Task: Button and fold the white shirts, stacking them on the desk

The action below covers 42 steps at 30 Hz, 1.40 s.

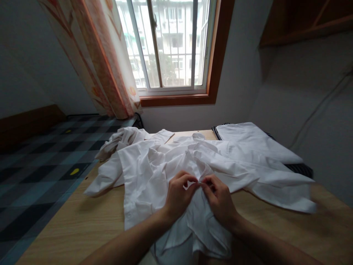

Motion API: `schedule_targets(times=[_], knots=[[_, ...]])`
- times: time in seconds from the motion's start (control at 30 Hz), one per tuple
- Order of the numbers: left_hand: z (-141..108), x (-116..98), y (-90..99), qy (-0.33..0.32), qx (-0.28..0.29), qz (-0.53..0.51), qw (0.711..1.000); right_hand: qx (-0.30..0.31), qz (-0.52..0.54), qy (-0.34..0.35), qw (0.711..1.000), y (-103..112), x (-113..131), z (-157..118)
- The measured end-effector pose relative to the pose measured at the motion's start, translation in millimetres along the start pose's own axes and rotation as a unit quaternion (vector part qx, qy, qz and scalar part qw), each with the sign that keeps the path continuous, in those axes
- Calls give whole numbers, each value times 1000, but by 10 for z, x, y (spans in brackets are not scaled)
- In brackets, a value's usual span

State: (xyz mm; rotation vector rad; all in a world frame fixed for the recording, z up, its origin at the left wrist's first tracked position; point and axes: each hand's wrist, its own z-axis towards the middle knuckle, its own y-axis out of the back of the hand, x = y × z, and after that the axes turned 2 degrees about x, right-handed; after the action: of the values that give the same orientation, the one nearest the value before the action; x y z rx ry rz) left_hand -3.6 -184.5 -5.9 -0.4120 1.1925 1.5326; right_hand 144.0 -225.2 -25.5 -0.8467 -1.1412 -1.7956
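A white shirt (176,162) lies spread and rumpled over the wooden table, its sleeves reaching out to the left and right. My left hand (180,191) pinches the shirt's front edge between thumb and forefinger. Right beside it, my right hand (217,195) pinches the same strip of cloth, and the fingertips of both hands nearly touch. Whether a button sits between the fingers is too small to make out. The lower part of the shirt hangs toward me under my wrists.
Folded white cloth (253,141) with black striped fabric lies at the table's back right. Crumpled pale clothing (124,138) is at the back left. The wooden table (68,228) adjoins a bed with a checked cover (41,169). Beyond are a window (173,48) and a curtain (102,55).
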Motion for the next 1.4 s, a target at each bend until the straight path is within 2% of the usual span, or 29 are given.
schedule_targets(times=[0.13,0.47,0.53,0.6,0.67,0.73,0.8,0.87,0.93,0.97,1.07,1.13,1.23,1.4], knots=[[9,15,3,4,1,22,1000,-1,-17,18,1000,4,-11,-2],[115,-15,101,1,108,4,994,2,-69,82,994,38,-17,5],[139,-30,114,22,120,-1,993,2,-77,89,993,32,-14,-1],[169,-20,121,75,135,-48,987,1,-73,90,993,26,-2,-8],[199,18,127,153,160,-147,964,5,-55,82,995,21,14,-13],[223,68,137,224,183,-260,921,14,-21,59,998,21,25,-13],[238,112,151,260,189,-339,884,27,25,26,999,24,22,-7],[243,137,159,259,191,-377,869,43,75,1,996,28,6,3],[236,141,152,232,187,-377,877,58,113,-9,992,27,-20,14],[228,135,144,208,182,-359,892,65,124,-9,990,25,-34,18],[197,95,123,107,167,-229,953,71,133,-12,988,9,-68,26],[181,53,131,47,161,-129,977,64,130,-14,989,-1,-81,25],[177,-12,176,13,165,-62,984,51,123,-16,991,-2,-84,20],[202,-43,204,33,171,-49,984,45,99,-11,994,12,-50,12]])
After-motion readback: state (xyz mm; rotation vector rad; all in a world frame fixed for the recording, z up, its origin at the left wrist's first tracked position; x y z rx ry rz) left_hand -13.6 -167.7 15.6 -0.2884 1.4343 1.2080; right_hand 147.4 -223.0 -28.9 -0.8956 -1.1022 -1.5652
